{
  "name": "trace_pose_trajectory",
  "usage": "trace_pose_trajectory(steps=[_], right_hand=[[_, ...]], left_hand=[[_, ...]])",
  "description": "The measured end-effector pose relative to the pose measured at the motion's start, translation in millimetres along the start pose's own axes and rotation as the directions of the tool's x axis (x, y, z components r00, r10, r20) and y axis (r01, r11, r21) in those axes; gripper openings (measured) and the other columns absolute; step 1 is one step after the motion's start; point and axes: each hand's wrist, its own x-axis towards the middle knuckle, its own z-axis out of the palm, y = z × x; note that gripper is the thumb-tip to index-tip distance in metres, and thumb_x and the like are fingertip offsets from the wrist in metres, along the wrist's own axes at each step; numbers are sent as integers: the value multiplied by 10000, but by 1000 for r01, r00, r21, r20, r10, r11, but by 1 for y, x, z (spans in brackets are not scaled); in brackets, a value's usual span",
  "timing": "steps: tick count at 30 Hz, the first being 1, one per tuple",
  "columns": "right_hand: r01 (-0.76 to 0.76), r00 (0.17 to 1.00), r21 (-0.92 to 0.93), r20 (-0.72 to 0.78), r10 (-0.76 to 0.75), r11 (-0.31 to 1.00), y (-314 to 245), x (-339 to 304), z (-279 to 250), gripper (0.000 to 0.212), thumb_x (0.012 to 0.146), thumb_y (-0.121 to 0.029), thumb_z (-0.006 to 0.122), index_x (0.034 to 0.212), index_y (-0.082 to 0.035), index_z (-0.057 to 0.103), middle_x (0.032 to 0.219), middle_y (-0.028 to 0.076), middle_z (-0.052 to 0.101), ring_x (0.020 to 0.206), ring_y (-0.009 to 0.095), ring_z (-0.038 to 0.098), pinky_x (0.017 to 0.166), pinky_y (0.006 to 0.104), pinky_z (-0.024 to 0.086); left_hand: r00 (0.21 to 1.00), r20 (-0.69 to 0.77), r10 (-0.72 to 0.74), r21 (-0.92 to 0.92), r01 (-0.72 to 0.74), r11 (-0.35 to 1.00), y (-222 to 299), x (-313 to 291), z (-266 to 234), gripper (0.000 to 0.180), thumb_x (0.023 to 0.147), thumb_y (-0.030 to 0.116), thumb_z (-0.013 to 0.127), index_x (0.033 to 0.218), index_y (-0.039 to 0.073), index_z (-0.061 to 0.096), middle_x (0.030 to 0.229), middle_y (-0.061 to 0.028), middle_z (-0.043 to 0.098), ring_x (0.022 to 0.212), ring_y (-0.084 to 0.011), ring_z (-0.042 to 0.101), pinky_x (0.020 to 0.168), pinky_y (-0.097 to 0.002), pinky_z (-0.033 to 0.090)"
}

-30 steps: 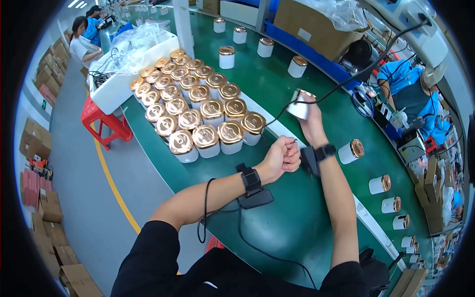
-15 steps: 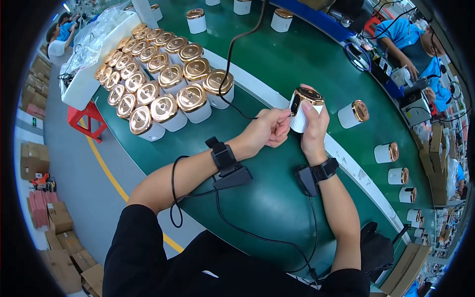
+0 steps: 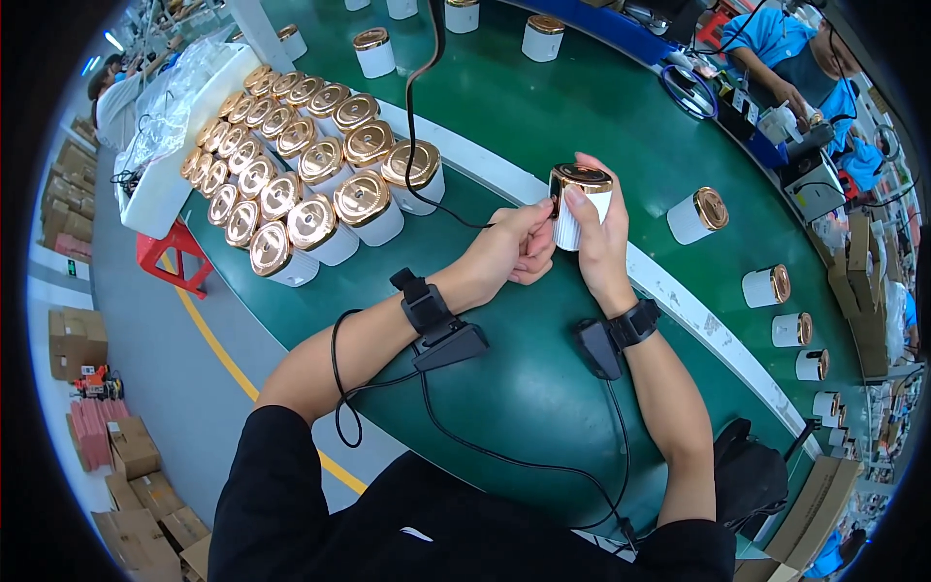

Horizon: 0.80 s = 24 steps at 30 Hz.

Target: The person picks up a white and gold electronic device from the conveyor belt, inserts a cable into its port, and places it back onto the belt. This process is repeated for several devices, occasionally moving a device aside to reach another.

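My right hand [image 3: 603, 242] is wrapped round a white, ribbed, rounded device [image 3: 566, 233] with a shiny gold top, holding it upright with the thumb across its front. At the device's left side, by a dark panel, my left hand [image 3: 514, 247] is closed in a pinch. A black cable [image 3: 415, 126] hangs from above and runs into that hand; its end is hidden by the fingers. To the left, several similar gold-topped white devices [image 3: 315, 221] stand in close rows on the green table [image 3: 485, 388].
A pale rail [image 3: 698, 315] crosses the table. Beyond it, more devices [image 3: 696, 215] stand spaced out on a green surface. A white foam box [image 3: 194, 136] with clear plastic bags sits over a red stool [image 3: 173, 254]. Another person [image 3: 776, 53] in blue works at the far right.
The held device and both hands have shifted slightly left in the picture. My left fingers stay at the device's side. The whole view has turned a little.
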Motion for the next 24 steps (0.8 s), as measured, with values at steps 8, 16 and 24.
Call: trace_pose_trajectory(steps=[8,16,24], right_hand=[[290,951,-432,29,-309,854,2,18,-22,602,897,-281,673,1362,-30,385,1153,125,576,1006,173,579,867,284,469],[29,940,-853,-154,-304,522,-12,61,-94,387,804,-209,745,1070,-40,519,1196,153,536,1072,277,534,932,368,424],[307,888,-807,51,-457,505,31,178,10,500,767,-284,764,1112,-2,537,1284,205,518,1209,360,484,1004,439,384]], left_hand=[[999,-13,32,-78,-33,996,-5,8,-5,410,992,332,377,660,93,363,513,2,295,442,-100,248,431,-259,188],[987,-90,136,-223,-153,963,-14,11,-2,351,946,290,419,708,41,482,551,-22,396,486,-123,379,468,-261,297],[985,-100,138,-179,-155,972,-11,5,-10,313,977,265,474,938,-22,594,653,-38,494,612,-151,489,602,-269,389]])
